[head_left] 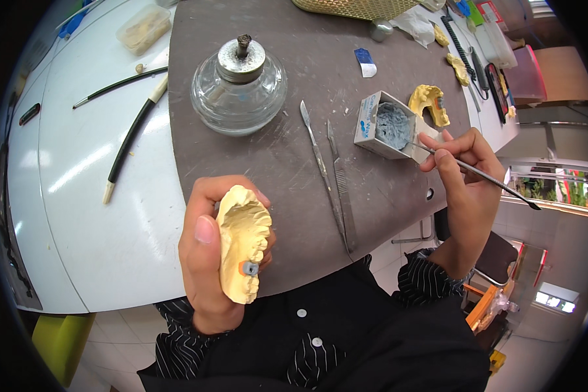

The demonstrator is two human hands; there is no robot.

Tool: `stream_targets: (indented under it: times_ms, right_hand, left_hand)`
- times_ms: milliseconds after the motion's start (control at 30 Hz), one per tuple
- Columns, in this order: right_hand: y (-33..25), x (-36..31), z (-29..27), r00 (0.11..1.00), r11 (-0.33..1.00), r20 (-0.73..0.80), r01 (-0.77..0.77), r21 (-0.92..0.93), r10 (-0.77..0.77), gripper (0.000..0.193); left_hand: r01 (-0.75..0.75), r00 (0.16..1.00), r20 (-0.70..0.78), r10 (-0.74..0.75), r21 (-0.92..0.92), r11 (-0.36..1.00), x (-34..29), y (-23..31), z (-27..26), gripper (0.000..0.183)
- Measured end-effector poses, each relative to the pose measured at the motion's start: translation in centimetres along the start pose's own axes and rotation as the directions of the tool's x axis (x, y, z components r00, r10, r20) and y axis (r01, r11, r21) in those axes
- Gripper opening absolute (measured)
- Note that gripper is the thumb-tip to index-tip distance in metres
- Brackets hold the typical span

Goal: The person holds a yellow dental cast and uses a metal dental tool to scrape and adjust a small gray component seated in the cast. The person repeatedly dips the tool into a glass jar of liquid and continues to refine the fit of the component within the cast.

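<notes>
My left hand (202, 251) is closed around a yellow plaster dental model (238, 235), held above the table's front edge. One tooth place on it carries a small grey piece (249, 268) with an orange patch beside it. Between the fingers of my right hand (467, 166) is a thin metal wax carver (483, 174). Its near end points up and right with a dark tip; the other end reaches the opening of a small white box (370, 124). Grey-blue wax (393, 125) fills that box. Just behind stands another yellow dental model (430, 101).
A glass spirit lamp (238, 91) with a dark wick stands at the back left, no flame visible. A metal carving knife (317, 153) and tweezers (342, 189) lie mid-table. Two black-handled brushes (137, 130) rest at left. A gold basket (353, 8) sits at the far edge.
</notes>
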State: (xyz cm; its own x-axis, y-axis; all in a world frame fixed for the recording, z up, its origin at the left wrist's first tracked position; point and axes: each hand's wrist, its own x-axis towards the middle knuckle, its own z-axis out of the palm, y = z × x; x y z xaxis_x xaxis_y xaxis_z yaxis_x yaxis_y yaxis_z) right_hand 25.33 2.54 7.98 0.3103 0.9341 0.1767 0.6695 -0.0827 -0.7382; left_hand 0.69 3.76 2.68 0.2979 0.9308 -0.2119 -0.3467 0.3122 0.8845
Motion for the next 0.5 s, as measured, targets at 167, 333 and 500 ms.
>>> stream_targets:
  times_ms: [167, 333, 500]
  right_hand:
    - [-0.8, 0.08, 0.36, 0.999, 0.999, -0.004, -0.04, -0.03, 0.04, 0.008]
    - [-0.72, 0.17, 0.34, 1.0, 0.997, 0.024, -0.013, -0.073, 0.015, 0.007]
    - [-0.53, 0.12, 0.32, 0.999, 0.997, 0.027, -0.024, -0.072, 0.026, 0.006]
  left_hand:
    - [0.002, 0.999, -0.038, -0.003, -0.018, 1.0, -0.04, 0.22, 0.2, 0.053]
    - [-0.011, 1.0, -0.02, 0.01, -0.038, 0.999, 0.05, 0.03, 0.15, 0.053]
    - [-0.02, 1.0, 0.0, 0.02, -0.04, 0.999, 0.17, -0.19, 0.01, 0.054]
